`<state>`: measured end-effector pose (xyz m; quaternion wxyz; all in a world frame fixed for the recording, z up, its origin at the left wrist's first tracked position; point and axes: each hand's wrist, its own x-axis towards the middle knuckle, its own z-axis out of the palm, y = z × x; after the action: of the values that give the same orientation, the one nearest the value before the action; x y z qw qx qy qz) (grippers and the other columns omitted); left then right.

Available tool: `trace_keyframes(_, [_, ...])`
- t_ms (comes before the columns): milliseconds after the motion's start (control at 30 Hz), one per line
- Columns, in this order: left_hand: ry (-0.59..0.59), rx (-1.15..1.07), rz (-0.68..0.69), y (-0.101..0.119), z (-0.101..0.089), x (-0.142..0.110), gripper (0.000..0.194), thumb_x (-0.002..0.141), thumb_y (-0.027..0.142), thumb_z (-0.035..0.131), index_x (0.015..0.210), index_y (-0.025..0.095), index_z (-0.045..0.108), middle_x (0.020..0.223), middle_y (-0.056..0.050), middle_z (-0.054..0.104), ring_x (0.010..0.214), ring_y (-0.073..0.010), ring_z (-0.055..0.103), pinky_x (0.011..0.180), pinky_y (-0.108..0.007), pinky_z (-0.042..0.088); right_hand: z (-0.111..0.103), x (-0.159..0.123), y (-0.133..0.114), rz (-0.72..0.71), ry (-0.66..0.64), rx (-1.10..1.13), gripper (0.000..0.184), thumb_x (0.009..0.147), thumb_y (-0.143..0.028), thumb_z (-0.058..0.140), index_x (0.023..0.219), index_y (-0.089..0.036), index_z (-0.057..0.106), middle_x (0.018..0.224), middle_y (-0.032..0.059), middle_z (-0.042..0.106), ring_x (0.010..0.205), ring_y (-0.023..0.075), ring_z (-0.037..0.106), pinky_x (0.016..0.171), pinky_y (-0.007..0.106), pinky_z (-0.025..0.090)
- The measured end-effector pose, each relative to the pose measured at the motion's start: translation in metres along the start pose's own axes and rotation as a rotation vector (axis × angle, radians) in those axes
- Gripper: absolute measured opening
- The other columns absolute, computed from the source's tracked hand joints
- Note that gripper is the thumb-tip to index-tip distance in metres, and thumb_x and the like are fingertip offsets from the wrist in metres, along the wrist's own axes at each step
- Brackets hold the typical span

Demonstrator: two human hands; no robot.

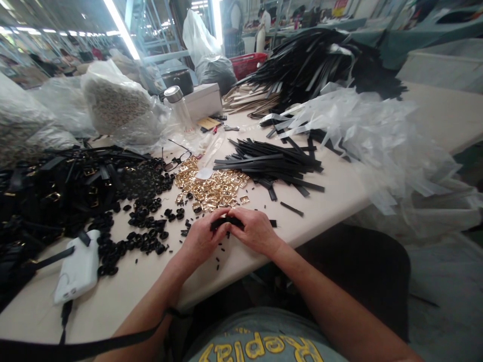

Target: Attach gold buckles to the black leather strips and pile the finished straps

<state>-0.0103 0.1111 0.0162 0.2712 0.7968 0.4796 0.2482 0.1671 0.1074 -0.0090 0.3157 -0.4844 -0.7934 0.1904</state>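
Both hands meet over the front part of the table, fingers closed round a black strap point(234, 221). My left hand point(202, 231) pinches its left end, which bends up a little. My right hand point(256, 229) grips the strap farther right, and a dark end pokes out past it. Just beyond the fingers lies a heap of gold buckles point(215, 188). A pile of black strips point(271, 163) is behind my right hand, with one short strip point(292, 208) apart from it. Small black round pieces point(147, 234) are scattered left of my left hand.
A tangle of black straps with buckles point(75, 181) covers the left side. Near the front left lies a white power bank point(78, 266) with a cable. Eyeglasses point(177, 158), a glass bottle point(179, 108) and filled plastic bags point(113, 95) stand farther back. White film strips point(388, 136) overhang the right edge.
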Motion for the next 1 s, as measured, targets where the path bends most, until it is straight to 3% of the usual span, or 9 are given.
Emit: trace_keyframes(1000, [-0.01, -0.01, 0.018, 0.0016, -0.0014, 0.0, 0.029, 0.089, 0.023, 0.053, 0.118, 0.023, 0.059, 0.113, -0.005, 0.07, 0.1, -0.0202, 0.066, 0.087, -0.032, 0.05, -0.0006, -0.0001, 0.0009, -0.007, -0.024, -0.003, 0.015, 0.087, -0.028, 0.064, 0.1, -0.021, 0.063, 0.094, 0.0026, 0.07, 0.085, 0.0172, 0.063, 0.071, 0.025, 0.039])
